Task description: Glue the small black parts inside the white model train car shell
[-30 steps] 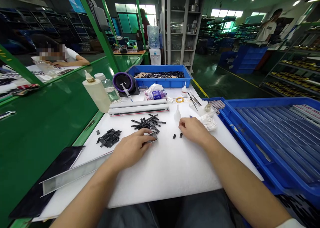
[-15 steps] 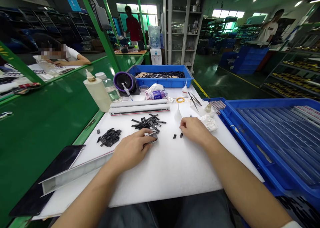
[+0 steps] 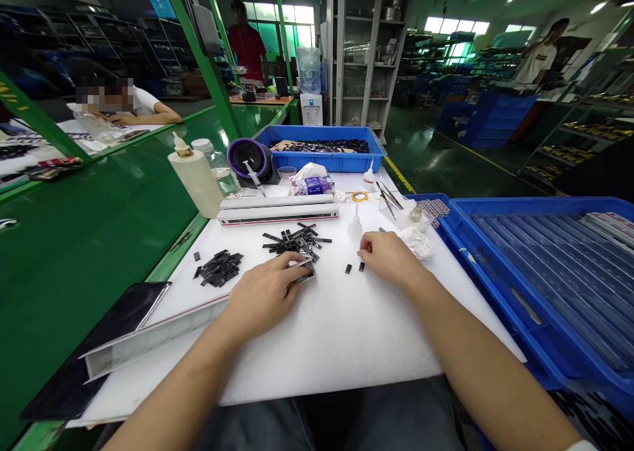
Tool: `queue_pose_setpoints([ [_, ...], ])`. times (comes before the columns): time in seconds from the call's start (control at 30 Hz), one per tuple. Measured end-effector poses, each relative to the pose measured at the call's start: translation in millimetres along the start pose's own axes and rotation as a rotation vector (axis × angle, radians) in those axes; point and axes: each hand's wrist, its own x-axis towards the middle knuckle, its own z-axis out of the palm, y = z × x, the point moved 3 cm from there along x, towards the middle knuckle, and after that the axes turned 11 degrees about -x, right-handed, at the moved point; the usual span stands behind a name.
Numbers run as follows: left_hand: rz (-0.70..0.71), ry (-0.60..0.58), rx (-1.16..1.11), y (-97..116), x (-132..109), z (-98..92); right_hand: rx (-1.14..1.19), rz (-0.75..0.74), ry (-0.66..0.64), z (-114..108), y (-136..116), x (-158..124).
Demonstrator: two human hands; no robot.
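My left hand (image 3: 262,296) is wrapped over the far end of a long white channel-shaped strip (image 3: 153,339) with a red line along its edge. The strip runs under my forearm toward the lower left, partly hidden. My right hand (image 3: 389,256) is pinched closed just above a small black rectangular piece (image 3: 361,267); whatever its fingertips hold is hidden. Another small black piece (image 3: 349,269) lies beside it. Beyond my left hand is a loose heap of black pieces (image 3: 297,238), and a second pile (image 3: 218,268) sits to its left.
Two white strips (image 3: 280,218) lie across the back. A dropper bottle (image 3: 355,225) and crumpled tissue (image 3: 417,243) stand near my right hand. Behind are a blue bin (image 3: 327,164), tissue pack (image 3: 313,183) and tweezers (image 3: 391,197). Blue trays (image 3: 545,203) border the right side.
The view has shifted slightly. Both hands keep nearly the same pose and place. In the background, a person in a red shirt has moved to the left.
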Motion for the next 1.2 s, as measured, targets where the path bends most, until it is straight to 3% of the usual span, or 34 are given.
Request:
queue_pose_setpoints([
  [0.53, 0.026, -0.021, 0.021, 2, 0, 0.4, 0.053, -0.025, 0.050, 1, 1, -1],
  [0.7, 0.011, -0.042, 0.018, -1, 2, -1.5, 0.143, -0.021, 0.169, -4, 2, 3],
  [0.83, 0.017, -0.033, 0.009, 1, -1, -4.7, 0.316, 0.019, 0.361, -17, 12, 6],
  [0.93, 0.112, 0.043, 0.019, 21, -2, -3.7, 0.574, 0.020, 0.504, -25, 25, 9],
  [1.03, 0.214, 0.146, 0.076, 59, 6, 5.7, 0.676, 0.050, 0.568, -31, 36, 9],
  [1.2, 0.312, 0.078, 0.138, 122, 30, 38.8, 0.656, 0.114, 0.582, -34, 46, 9],
])
